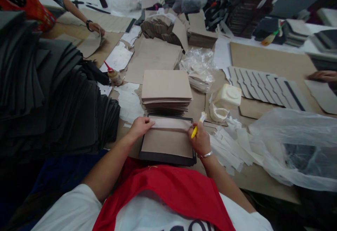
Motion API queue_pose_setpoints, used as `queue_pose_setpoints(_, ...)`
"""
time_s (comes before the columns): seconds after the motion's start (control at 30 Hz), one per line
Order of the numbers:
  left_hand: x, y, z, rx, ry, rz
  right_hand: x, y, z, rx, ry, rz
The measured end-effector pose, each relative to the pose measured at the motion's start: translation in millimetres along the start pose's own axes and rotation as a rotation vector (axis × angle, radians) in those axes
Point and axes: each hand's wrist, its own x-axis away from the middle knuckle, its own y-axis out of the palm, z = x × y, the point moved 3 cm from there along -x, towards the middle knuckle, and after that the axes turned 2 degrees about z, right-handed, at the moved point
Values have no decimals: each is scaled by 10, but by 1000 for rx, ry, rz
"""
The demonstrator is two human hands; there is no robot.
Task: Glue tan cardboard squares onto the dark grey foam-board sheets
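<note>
A pale strip point(171, 123) stretches across the upper part of a beige board point(167, 143), which lies on a larger black sheet point(165, 158). My left hand point(140, 128) pinches the strip's left end between thumb and fingers. At the strip's other end, my right hand point(199, 138) is closed, gripping the strip's right end and also holding a yellow-handled brush point(194, 132) that points up and away. Right behind the black sheet stands a stack of beige boards point(167, 85).
Tall piles of black sheets point(60, 108) rise at the left. A glue bottle with a red tip point(114, 74), a cream plastic container point(229, 96), loose white strips point(231, 146) and a clear plastic bag point(297, 146) lie around. Co-workers' hands point(96, 28) show at far left and right.
</note>
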Motion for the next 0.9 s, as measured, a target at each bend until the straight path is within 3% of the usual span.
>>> queue_pose_setpoints(0.1, -66, -37, -20, -92, -4, 107, -27, 65, 29, 110, 28, -28)
queue_pose_setpoints(0.27, -112, -57, -6, -158, -39, 156, -65, 104, 26, 192, -4, -79)
queue_pose_setpoints(0.57, -206, -71, -64, -146, -46, 58, -132, 1, -20, 254, 0, -83)
queue_pose_setpoints(0.9, -271, -79, -64, -131, -66, -3, -225, 119, -5, 38, -6, 1)
